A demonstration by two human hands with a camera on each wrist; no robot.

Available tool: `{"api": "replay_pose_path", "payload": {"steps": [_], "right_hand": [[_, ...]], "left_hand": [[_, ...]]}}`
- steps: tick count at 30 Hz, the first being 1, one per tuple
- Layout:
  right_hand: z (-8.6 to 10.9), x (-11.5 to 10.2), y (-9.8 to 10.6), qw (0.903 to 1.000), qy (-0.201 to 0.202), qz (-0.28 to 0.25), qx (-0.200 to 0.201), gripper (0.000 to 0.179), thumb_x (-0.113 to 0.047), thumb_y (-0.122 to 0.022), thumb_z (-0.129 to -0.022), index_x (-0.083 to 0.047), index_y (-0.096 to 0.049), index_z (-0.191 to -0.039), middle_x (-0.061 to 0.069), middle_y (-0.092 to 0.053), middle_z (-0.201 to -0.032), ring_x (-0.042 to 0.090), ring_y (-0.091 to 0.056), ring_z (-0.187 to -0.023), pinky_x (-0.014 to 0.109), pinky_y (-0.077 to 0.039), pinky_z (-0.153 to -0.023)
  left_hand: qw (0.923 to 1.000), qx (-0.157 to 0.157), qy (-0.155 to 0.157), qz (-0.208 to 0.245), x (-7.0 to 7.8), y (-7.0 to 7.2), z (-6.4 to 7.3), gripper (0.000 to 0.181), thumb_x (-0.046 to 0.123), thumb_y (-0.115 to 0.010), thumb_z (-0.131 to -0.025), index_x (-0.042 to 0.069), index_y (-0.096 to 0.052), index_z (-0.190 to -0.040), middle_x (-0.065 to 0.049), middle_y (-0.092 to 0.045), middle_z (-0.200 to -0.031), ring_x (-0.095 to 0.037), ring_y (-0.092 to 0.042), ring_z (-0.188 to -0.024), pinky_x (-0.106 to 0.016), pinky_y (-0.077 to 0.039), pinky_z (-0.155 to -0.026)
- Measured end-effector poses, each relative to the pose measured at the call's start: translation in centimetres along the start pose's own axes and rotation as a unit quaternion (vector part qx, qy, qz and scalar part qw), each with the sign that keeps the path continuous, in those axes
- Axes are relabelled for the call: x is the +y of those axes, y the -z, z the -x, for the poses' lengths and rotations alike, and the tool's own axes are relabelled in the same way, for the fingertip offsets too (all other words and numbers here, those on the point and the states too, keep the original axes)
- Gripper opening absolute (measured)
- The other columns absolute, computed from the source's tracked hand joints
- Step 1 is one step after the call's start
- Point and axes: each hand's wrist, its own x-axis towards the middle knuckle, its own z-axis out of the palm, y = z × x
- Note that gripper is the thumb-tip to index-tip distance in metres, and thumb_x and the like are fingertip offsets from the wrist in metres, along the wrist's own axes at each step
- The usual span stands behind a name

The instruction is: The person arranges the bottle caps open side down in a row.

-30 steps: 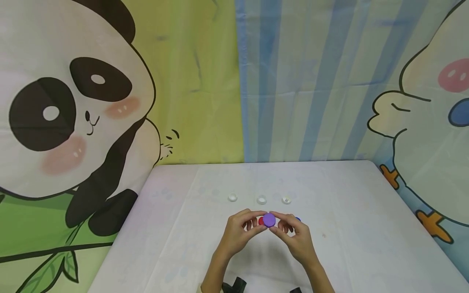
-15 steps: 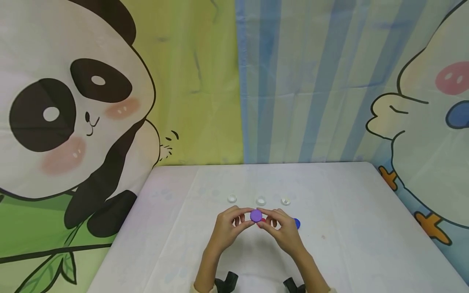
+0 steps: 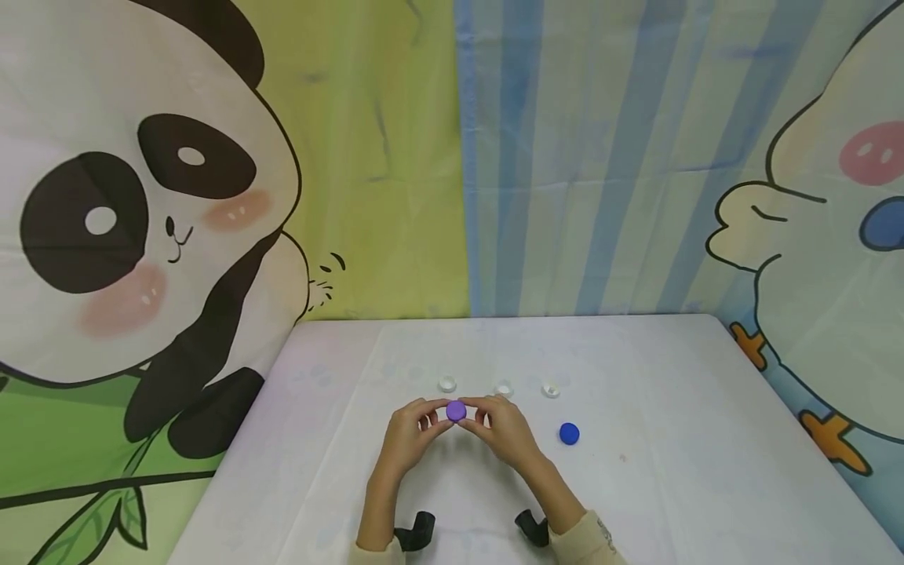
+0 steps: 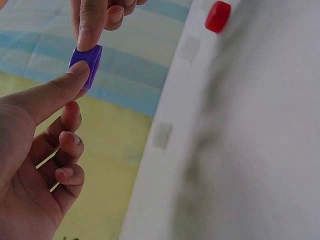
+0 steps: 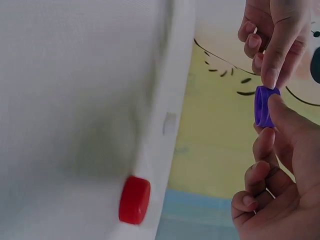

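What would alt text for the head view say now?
The left hand and right hand pinch a purple cap over a white table. Three small whitish round pieces lie beyond in a row; a blue cap lies at right.

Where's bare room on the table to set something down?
Bare: table between the blue cap and right edge, and between the left hand and left edge. Crowded: the middle, where that hand and the right hand pinch the purple cap near white pieces and the red cap.
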Motion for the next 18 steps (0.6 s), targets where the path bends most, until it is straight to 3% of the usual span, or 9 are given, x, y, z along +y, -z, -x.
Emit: {"api": "replay_pose_path", "payload": {"steps": [4, 7, 14, 18], "right_hand": [[-0.6, 0.2, -1.7, 0.999, -0.017, 0.032, -0.024, 0.033, -0.036, -0.066, -0.078, -0.019, -0.067, -0.106, -0.014, -0.048, -0.064, 0.007, -0.045, -0.06, 0.018, -0.035, -0.052], [-0.9, 0.2, -2.7, 0.9979, -0.026, 0.049, -0.034, 0.032, -0.032, -0.068, -0.078, -0.015, -0.067, -0.105, -0.012, -0.049, -0.062, 0.002, -0.041, -0.056, 0.018, -0.034, -0.048], [-1.6, 0.4, -4.4, 0.9958, -0.037, 0.065, -0.052, 0.026, -0.024, -0.07, -0.077, -0.012, -0.068, -0.101, -0.01, -0.049, -0.06, 0.002, -0.041, -0.053, 0.018, -0.034, -0.045], [-1.7, 0.5, -4.9, 0.9949, -0.04, 0.071, -0.06, 0.026, -0.025, -0.071, -0.076, -0.013, -0.069, -0.099, -0.01, -0.048, -0.058, 0.002, -0.04, -0.052, 0.018, -0.033, -0.044]], "left_hand": [[0.9993, -0.007, 0.034, -0.011, -1.6, -0.4, 0.5, 0.026, 0.022, -0.072, -0.074, 0.016, -0.069, -0.099, 0.009, -0.049, -0.063, -0.006, -0.045, -0.056, -0.018, -0.037, -0.05], [0.9985, -0.013, 0.041, -0.033, -2.4, -0.7, 0.6, 0.027, 0.019, -0.073, -0.073, 0.013, -0.069, -0.1, 0.007, -0.049, -0.063, -0.008, -0.044, -0.055, -0.018, -0.036, -0.05], [0.9939, -0.032, 0.067, -0.081, -3.3, -0.9, 1.0, 0.029, 0.017, -0.072, -0.074, 0.01, -0.068, -0.101, 0.006, -0.05, -0.063, -0.002, -0.039, -0.054, -0.018, -0.033, -0.049], [0.9931, -0.04, 0.071, -0.085, -3.8, -1.0, 1.1, 0.028, 0.016, -0.073, -0.073, 0.009, -0.068, -0.1, 0.002, -0.052, -0.063, -0.003, -0.039, -0.055, -0.019, -0.034, -0.049]]}}
